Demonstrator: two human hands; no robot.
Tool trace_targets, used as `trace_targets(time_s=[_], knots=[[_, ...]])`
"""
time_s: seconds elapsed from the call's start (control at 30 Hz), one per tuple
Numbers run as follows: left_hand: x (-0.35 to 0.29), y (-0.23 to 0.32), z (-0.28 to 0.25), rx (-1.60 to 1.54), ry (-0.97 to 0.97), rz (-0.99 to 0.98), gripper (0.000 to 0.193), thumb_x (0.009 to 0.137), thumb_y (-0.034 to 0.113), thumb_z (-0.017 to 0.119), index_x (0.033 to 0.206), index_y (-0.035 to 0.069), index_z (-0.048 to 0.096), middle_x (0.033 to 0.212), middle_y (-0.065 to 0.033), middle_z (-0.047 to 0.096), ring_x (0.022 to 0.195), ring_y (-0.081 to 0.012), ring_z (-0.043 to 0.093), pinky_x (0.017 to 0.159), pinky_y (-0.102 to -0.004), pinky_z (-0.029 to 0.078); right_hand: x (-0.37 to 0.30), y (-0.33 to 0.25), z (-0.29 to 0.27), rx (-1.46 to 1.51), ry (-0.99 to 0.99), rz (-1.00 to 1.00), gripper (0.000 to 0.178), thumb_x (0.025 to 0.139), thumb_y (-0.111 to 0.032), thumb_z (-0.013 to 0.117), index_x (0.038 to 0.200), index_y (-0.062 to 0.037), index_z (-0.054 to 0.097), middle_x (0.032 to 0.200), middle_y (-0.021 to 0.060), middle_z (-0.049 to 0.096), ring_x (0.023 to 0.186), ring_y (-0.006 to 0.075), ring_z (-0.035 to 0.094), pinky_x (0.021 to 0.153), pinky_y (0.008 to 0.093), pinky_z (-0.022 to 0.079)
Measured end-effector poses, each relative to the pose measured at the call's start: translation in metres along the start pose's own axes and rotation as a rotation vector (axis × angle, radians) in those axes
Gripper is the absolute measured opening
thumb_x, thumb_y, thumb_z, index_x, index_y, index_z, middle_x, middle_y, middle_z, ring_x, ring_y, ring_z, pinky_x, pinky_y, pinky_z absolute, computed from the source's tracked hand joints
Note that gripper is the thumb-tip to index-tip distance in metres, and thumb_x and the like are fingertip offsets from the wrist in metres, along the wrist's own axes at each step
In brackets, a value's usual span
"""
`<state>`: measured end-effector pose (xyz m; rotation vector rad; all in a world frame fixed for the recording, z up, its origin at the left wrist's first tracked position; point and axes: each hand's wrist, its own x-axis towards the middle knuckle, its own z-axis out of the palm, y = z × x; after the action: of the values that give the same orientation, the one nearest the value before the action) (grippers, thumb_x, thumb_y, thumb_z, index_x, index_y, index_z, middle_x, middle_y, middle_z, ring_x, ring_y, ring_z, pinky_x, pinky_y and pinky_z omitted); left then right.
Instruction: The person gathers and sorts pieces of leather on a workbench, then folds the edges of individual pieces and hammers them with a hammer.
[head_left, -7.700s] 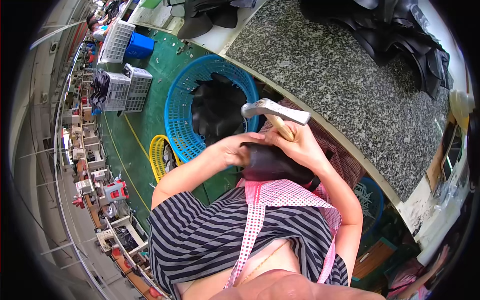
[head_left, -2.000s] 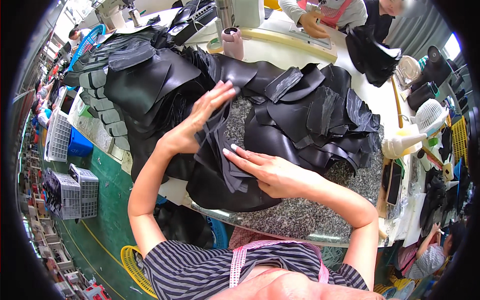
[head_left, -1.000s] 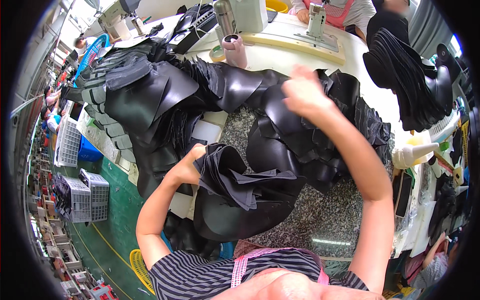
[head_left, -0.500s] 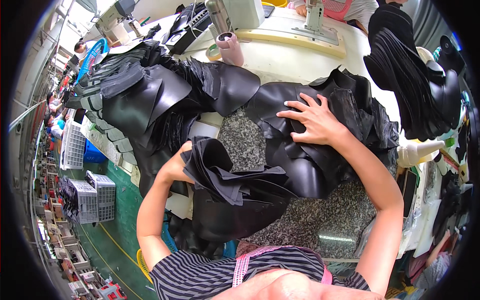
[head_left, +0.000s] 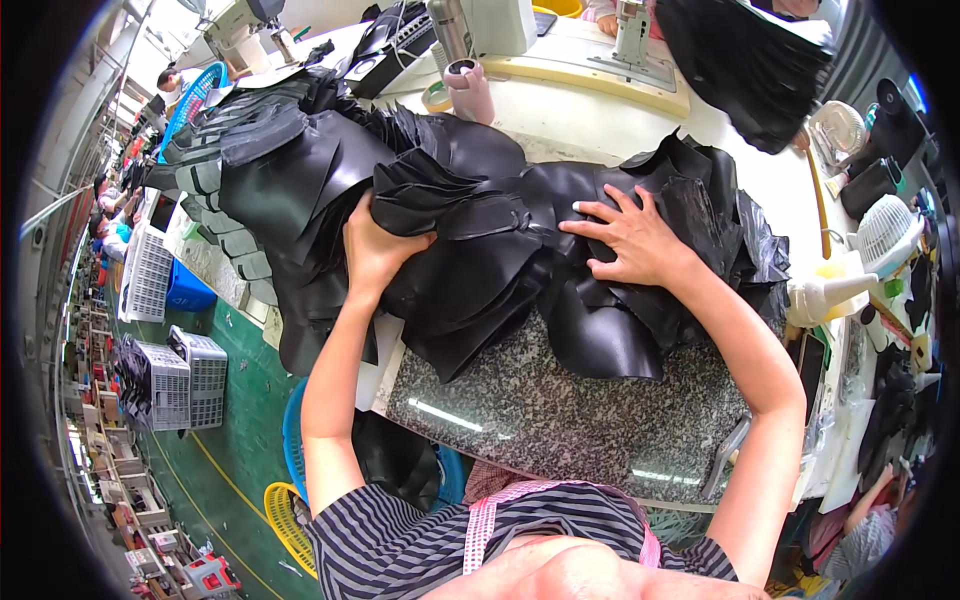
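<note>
A thick bundle of black leather pieces (head_left: pixel 465 265) lies over the speckled stone slab (head_left: pixel 580 440). My left hand (head_left: pixel 378 250) is closed round the bundle's left edge, thumb toward me. Spread flat, my right hand (head_left: pixel 635 240) rests on another heap of black leather pieces (head_left: pixel 610 335) at the right, fingers apart. At the left stands a larger pile of stacked black pieces (head_left: pixel 290 190), some with grey undersides. The lower layers of the held bundle are hidden beneath its top pieces.
A pink bottle (head_left: pixel 469 92) and a steel flask (head_left: pixel 450 30) stand at the back. A sewing machine (head_left: pixel 632 45) is beyond them. Another person holds up black sheets (head_left: pixel 745 70) at the far right. Below the slab's left edge sit a blue basket (head_left: pixel 295 430) and a yellow basket (head_left: pixel 290 525).
My left hand has carried the bundle forward and away from me, from the slab's front edge onto the slab beside the right heap. My right hand has stayed nearly still.
</note>
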<state>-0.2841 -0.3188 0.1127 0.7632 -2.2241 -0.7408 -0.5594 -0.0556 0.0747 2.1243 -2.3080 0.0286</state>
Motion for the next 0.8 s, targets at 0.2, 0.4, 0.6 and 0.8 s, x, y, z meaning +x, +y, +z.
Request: trace_targets(time_s=[0.2, 0.4, 0.6, 0.8], knots=[[-0.014, 0.016, 0.009, 0.406, 0.159, 0.135, 0.119, 0.054, 0.016, 0.098, 0.151, -0.005, 0.032, 0.132, -0.0313, 0.057, 0.127, -0.0461, 0.054, 0.111, -0.0479, 0.041, 0.002, -0.004, -0.008, 0.059, 0.016, -0.051, 0.073, 0.091, -0.057, 0.061, 0.156, -0.0284, 0.044, 0.16, 0.0134, 0.043, 0.151, 0.0399, 0.033, 0.122, 0.0629, 0.021], [-0.02, 0.097, 0.005, 0.646, 0.168, 0.391, 0.146, 0.053, 0.023, 0.101, 0.166, 0.008, 0.01, 0.167, -0.0279, 0.013, 0.155, -0.0453, 0.015, 0.124, -0.0544, 0.017, 0.009, -0.009, -0.041, 1.967, 0.679, 0.35, 0.101, 0.093, -0.035, 0.073, 0.163, 0.0001, 0.01, 0.17, 0.0227, 0.016, 0.159, 0.028, 0.014, 0.129, 0.0368, 0.008], [0.15, 0.159, 0.067, -0.332, -0.096, 0.548, 0.049, 0.098, 0.035, 0.071, 0.135, 0.005, 0.065, 0.15, -0.0209, 0.055, 0.144, -0.0337, 0.048, 0.117, -0.0409, 0.038, 0.034, 0.034, -0.058, 2.325, 0.735, 0.613, 0.147, 0.066, -0.076, 0.084, 0.164, 0.0, 0.006, 0.165, 0.0149, 0.026, 0.156, 0.0253, 0.024, 0.128, 0.0393, 0.013], [0.259, 0.163, 0.126, -0.314, -0.29, -0.125, 0.126, 0.058, 0.075, 0.088, 0.159, 0.016, 0.04, 0.161, -0.0226, 0.039, 0.141, -0.0371, 0.049, 0.113, -0.0546, 0.044, 0.061, 0.032, -0.054, 2.467, 0.807, 0.206, 0.144, 0.064, -0.079, 0.081, 0.163, -0.0038, 0.008, 0.165, 0.0144, 0.031, 0.152, 0.0352, 0.033, 0.127, 0.0536, 0.023]])
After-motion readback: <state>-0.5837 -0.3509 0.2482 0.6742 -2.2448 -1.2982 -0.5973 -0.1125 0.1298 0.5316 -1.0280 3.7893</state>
